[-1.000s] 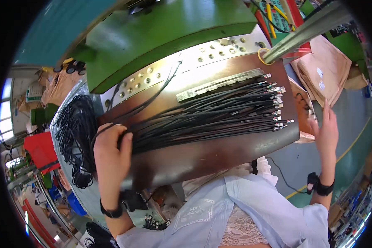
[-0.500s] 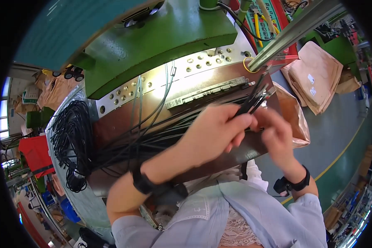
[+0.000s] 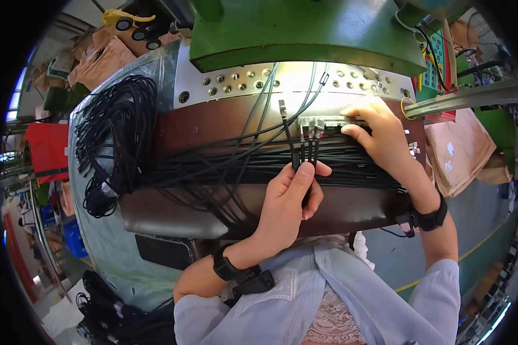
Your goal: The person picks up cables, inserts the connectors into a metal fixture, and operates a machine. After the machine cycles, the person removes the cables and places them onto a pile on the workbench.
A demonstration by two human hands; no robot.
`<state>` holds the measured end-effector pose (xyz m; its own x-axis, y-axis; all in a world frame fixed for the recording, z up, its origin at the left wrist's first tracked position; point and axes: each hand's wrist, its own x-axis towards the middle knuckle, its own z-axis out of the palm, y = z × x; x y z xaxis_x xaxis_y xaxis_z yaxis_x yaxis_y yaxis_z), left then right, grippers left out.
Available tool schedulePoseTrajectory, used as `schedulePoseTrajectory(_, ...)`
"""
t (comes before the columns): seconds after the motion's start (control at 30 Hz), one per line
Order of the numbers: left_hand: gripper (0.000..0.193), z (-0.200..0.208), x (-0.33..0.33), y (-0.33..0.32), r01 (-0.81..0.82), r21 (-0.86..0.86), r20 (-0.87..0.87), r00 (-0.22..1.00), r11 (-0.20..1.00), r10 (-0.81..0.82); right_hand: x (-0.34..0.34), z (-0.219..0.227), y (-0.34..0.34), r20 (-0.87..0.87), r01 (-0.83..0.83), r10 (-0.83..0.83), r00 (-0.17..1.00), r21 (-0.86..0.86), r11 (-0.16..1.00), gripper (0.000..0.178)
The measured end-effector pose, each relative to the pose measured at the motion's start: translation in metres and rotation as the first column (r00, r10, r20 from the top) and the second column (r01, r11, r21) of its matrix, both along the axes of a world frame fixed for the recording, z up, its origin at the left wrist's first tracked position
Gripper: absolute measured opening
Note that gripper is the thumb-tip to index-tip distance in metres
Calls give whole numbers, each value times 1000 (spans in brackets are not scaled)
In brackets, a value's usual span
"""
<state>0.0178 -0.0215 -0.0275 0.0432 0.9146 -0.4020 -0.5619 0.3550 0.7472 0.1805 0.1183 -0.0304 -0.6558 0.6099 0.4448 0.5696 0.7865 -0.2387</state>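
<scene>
My left hand (image 3: 288, 201) is closed round several black cables (image 3: 303, 152) and holds them over the table's front half. Their metal connectors (image 3: 313, 127) point away from me; one stands apart, farther left. My right hand (image 3: 380, 135) has its thumb and fingers on either side of a metal strip fixture (image 3: 336, 121) with a notched edge, gripping its right part. The hand hides that end of the fixture. Beneath my hands a wide bundle of black cables (image 3: 224, 167) runs across the brown table surface (image 3: 184, 126).
At the left a thick coil of black cable (image 3: 118, 126) lies on the table. A green machine body (image 3: 305, 34) overhangs a plate with holes (image 3: 236, 83) at the back. A metal bar (image 3: 466, 100) slants in from the right, near brown paper bags (image 3: 457, 146). A dark flat case (image 3: 164, 251) lies front left.
My hands have come apart. The left has moved left with its cables, connectors now upward in view; the right has gone from beside the cable ends to the metal fixture. The view has shifted.
</scene>
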Motion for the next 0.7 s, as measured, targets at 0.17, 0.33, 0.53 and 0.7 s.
schedulePoseTrajectory(0.17, 33, 1, 5, 3, -8, -64, 50, 999, 998, 11, -9, -10, -6, 9, -145, 153, 988, -267, 953, 24)
schedulePoseTrajectory(0.33, 32, 1, 1, 2, -13, -82, 79, 997, 997, 20, -25, 8, -25, -51, -129, 126, 991, -61, 990, 22)
schedulePoseTrajectory(0.53, 33, 16, 2, -4, 65, -223, -20, 997, 973, -72, -34, -7, -26, -172, -135, 109, 979, -146, 980, 16)
schedulePoseTrajectory(0.7, 35, 15, -12, -9, -80, 42, -100, 991, 996, 84, -39, -10, -31, -332, -206, 69, 941, -396, 895, 15)
